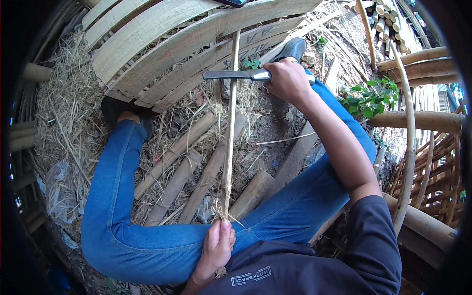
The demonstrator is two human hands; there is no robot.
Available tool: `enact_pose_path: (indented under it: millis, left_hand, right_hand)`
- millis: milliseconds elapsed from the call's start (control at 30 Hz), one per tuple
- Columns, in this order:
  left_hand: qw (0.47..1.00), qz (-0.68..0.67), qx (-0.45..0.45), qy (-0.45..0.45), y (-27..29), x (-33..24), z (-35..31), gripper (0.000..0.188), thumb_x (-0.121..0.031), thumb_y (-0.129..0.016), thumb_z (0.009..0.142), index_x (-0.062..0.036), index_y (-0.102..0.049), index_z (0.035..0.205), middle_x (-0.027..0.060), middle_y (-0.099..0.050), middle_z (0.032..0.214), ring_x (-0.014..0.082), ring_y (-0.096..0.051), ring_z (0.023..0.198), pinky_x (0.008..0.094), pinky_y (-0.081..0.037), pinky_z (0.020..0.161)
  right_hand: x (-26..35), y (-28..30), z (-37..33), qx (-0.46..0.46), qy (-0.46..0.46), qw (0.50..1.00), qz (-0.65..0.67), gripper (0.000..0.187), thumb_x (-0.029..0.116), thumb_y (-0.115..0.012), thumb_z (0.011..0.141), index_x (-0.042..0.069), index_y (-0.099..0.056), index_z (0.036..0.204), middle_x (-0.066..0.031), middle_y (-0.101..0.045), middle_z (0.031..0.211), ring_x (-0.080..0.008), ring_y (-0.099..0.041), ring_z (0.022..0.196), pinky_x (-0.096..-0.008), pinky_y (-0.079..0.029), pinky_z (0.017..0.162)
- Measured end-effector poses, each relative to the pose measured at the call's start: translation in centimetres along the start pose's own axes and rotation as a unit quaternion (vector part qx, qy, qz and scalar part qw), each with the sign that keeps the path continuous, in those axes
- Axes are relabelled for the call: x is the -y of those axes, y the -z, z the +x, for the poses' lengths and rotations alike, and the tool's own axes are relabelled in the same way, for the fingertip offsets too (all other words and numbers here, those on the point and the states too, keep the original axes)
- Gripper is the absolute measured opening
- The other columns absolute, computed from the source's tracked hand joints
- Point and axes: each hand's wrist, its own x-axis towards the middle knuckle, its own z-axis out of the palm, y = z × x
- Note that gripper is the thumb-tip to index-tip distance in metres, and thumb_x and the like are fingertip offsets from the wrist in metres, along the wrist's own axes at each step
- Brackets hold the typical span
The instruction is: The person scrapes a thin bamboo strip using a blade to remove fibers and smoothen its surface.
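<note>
My left hand (219, 243) is closed round the near end of a long thin wooden or bamboo stick (230, 142), close to my lap. From there the stick runs away from me toward a slatted wooden panel. Curled shavings (219, 212) hang from it just beyond my thumb. My right hand (290, 81) grips the metal handle of a large knife (228, 74), out near the stick's far part. The blade points left and lies across the stick, seemingly touching it. My fingers hide part of the handle.
Beyond my feet leans the slatted wooden panel (172, 46), a dark flat object (231, 2) on its top. Bamboo pieces (169, 189) and straw (61, 108) cover the ground. A plastic bag (61, 189) lies left. Bamboo rails (418, 120), a leafy plant (371, 98) and stacked poles (387, 24) stand right.
</note>
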Motion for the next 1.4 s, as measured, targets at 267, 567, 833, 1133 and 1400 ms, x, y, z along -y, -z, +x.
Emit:
enact_pose_path:
  millis: [267, 567, 833, 1133, 1400]
  left_hand:
    - [1.0, -0.011, 0.004, -0.001, 0.2, 0.2, 0.0, 0.037, -0.04, -0.033, 0.11, -0.0101, -0.038, 0.088, -0.0046, -0.031, 0.062, 0.0036, -0.027, 0.047, 0.0219, -0.023, 0.041]
    - [1.0, -0.002, -0.003, 0.0, 0.1, 0.2, -0.1, 0.036, -0.039, -0.033, 0.11, -0.0103, -0.038, 0.088, -0.0047, -0.03, 0.062, 0.0036, -0.026, 0.047, 0.0219, -0.023, 0.041]
    - [1.0, 0.001, -0.011, -0.004, 0.1, 0.2, -0.1, 0.037, -0.039, -0.032, 0.11, -0.0111, -0.037, 0.087, -0.005, -0.029, 0.061, 0.0037, -0.026, 0.047, 0.022, -0.022, 0.042]
    - [1.0, 0.005, -0.004, 0.0, 0.0, 0.1, -0.1, 0.037, -0.04, -0.032, 0.11, -0.0111, -0.037, 0.086, -0.0051, -0.029, 0.061, 0.0039, -0.026, 0.047, 0.0223, -0.022, 0.042]
    - [1.0, 0.0, -0.006, 0.003, 0.0, 0.2, 0.0, 0.038, -0.041, -0.033, 0.11, -0.0114, -0.037, 0.087, -0.0052, -0.029, 0.061, 0.0039, -0.026, 0.047, 0.0218, -0.023, 0.042]
  right_hand:
    - [-0.4, 0.2, -0.1, -0.039, 0.04, 0.998, -0.015, 0.012, 0.012, -0.068, 0.07, 0.007, -0.071, 0.08, -0.0193, -0.069, 0.073, -0.0364, -0.07, 0.07, -0.0461, -0.057, 0.07]
    - [-1.1, 0.1, 0.1, -0.029, 0.017, 0.999, -0.014, 0.014, 0.016, -0.069, 0.073, 0.008, -0.072, 0.084, -0.0177, -0.069, 0.074, -0.0369, -0.07, 0.075, -0.0471, -0.057, 0.072]
    - [-0.7, 0.0, 0.2, -0.021, 0.013, 1.0, 0.005, 0.016, 0.015, -0.069, 0.073, 0.008, -0.071, 0.087, -0.0181, -0.07, 0.076, -0.035, -0.071, 0.076, -0.0475, -0.056, 0.073]
    - [-1.5, -1.1, 0.6, -0.041, -0.034, 0.998, 0.027, 0.014, 0.014, -0.065, 0.074, 0.007, -0.073, 0.084, -0.0196, -0.07, 0.076, -0.0373, -0.07, 0.076, -0.0476, -0.057, 0.074]
    - [-1.4, -1.4, 0.5, -0.053, -0.009, 0.998, 0.032, 0.016, 0.014, -0.068, 0.074, 0.008, -0.073, 0.087, -0.0209, -0.07, 0.079, -0.0367, -0.071, 0.079, -0.0465, -0.057, 0.076]
